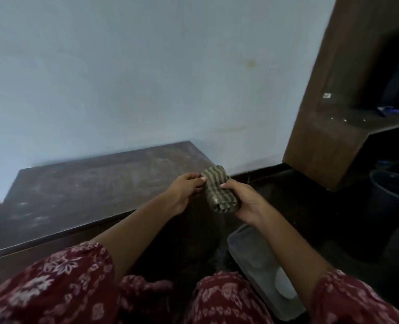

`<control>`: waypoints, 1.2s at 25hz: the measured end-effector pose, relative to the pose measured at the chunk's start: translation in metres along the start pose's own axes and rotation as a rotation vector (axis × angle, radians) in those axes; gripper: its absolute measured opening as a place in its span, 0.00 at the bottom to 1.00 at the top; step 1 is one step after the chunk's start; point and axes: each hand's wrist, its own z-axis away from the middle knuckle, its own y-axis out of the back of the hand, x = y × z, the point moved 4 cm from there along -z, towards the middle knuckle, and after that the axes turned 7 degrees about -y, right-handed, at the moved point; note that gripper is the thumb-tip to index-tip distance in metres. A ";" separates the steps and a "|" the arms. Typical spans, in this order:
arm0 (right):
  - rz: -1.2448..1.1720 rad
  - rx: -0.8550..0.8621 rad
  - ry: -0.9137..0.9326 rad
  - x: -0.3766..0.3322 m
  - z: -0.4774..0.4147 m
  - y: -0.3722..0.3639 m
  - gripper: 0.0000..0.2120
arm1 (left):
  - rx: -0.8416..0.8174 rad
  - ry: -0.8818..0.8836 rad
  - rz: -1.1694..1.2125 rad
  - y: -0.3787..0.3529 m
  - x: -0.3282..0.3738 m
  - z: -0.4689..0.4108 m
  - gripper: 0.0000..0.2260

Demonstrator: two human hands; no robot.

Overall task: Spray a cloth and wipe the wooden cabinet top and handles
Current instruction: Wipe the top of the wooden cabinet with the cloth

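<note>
Head: cloth (220, 192) folded, long axis near-vertical, both hands.

A soft striped cloth (220, 192), ribbed and matt, olive and dark. The cabinet top (95, 190) is dark wood, dull, with pale dusty smears and a slight sheen along its front edge. Behind it a pale wall (135, 73), matt painted. At right, a brown wood-grain unit (329, 113), a translucent plastic box (259, 260) and floral printed sleeves (60, 284) of thin fabric.
</note>
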 end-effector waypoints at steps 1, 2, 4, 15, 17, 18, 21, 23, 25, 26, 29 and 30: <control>0.000 -0.038 -0.017 0.002 -0.001 -0.020 0.09 | 0.014 -0.016 0.023 0.019 0.007 0.008 0.11; -0.007 -0.076 -0.044 0.006 -0.005 -0.041 0.09 | 0.034 -0.027 0.044 0.039 0.011 0.015 0.12; -0.035 -0.174 -0.095 0.020 -0.015 -0.087 0.11 | 0.109 -0.042 0.074 0.084 0.013 0.029 0.15; 0.591 -0.407 0.101 0.080 -0.115 -0.315 0.17 | 0.813 -0.123 -0.634 0.360 0.025 0.097 0.16; 1.027 -0.489 0.412 0.089 -0.119 -0.349 0.20 | 0.923 -0.100 -0.732 0.393 0.016 0.109 0.18; 1.287 -0.529 0.606 0.099 -0.117 -0.365 0.22 | 0.899 -0.080 -0.771 0.405 0.010 0.109 0.20; 1.717 -0.636 1.359 0.128 -0.096 -0.392 0.22 | 0.737 -0.036 -0.915 0.428 -0.006 0.097 0.28; 1.698 -0.720 1.693 0.140 -0.085 -0.391 0.18 | 0.664 -0.059 -1.043 0.439 -0.011 0.092 0.30; 1.625 -0.930 1.768 0.148 -0.086 -0.388 0.15 | 0.647 -0.079 -1.137 0.450 -0.015 0.088 0.30; 1.628 -1.014 1.764 0.151 -0.091 -0.387 0.15 | 0.654 -0.085 -1.170 0.454 -0.016 0.086 0.29; 1.717 -0.979 1.745 0.148 -0.117 -0.400 0.16 | 0.668 -0.092 -1.244 0.461 -0.015 0.077 0.27; 1.746 -0.937 1.691 0.143 -0.130 -0.409 0.17 | 0.664 -0.084 -1.257 0.463 -0.015 0.072 0.26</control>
